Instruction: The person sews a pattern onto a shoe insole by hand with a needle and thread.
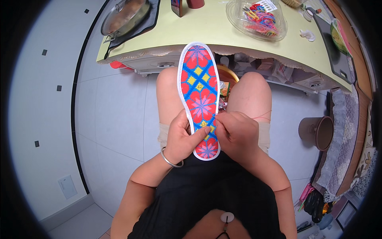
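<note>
Fingers (199,136) of my left hand (178,137) clamp the patterned insole (201,101) from its left edge, thumb on top, rest mostly hidden. My right hand (240,129) sits at its right edge, fingertips together in a pinch; can't tell what's between them. Insole is between both hands, long axis running away from me, far end leaning slightly left; wide end far, heel near my black top (207,191). Both hands on the near half. Open room rightward above my right thigh (246,95); table (191,30) edge bounds the far side.
</note>
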`<act>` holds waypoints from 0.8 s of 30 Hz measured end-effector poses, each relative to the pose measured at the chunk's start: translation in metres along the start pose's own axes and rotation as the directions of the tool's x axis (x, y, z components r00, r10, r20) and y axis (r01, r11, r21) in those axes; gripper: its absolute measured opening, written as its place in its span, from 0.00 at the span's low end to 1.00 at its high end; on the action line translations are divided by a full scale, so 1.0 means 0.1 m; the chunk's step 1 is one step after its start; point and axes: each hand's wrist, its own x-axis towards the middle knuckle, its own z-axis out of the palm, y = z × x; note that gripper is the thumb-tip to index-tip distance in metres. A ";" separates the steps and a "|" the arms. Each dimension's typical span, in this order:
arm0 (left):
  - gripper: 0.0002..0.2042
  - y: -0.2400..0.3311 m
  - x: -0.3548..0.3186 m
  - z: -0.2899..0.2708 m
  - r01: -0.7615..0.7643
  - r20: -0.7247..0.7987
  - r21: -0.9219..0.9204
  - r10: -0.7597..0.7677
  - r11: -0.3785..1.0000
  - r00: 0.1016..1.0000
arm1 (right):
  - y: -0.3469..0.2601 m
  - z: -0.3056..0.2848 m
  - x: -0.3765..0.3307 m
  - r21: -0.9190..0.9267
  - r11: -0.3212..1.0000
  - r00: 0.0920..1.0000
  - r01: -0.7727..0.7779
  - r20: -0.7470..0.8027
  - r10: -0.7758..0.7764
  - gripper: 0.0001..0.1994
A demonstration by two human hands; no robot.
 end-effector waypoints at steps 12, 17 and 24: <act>0.15 -0.03 0.01 0.00 -0.250 -0.033 0.410 0.288 0.877 0.957 | -0.05 0.07 0.02 -0.087 0.996 0.998 0.005 -0.055 -0.010 0.07; 0.16 0.01 -0.02 -0.01 -0.208 0.007 0.338 0.218 0.918 0.976 | -0.02 0.02 0.00 -0.111 0.993 0.998 0.033 -0.048 -0.039 0.05; 0.17 0.06 0.02 -0.03 -0.244 0.008 0.317 0.255 0.916 0.967 | -0.07 -0.06 0.02 -0.089 0.995 0.996 0.033 -0.078 -0.040 0.04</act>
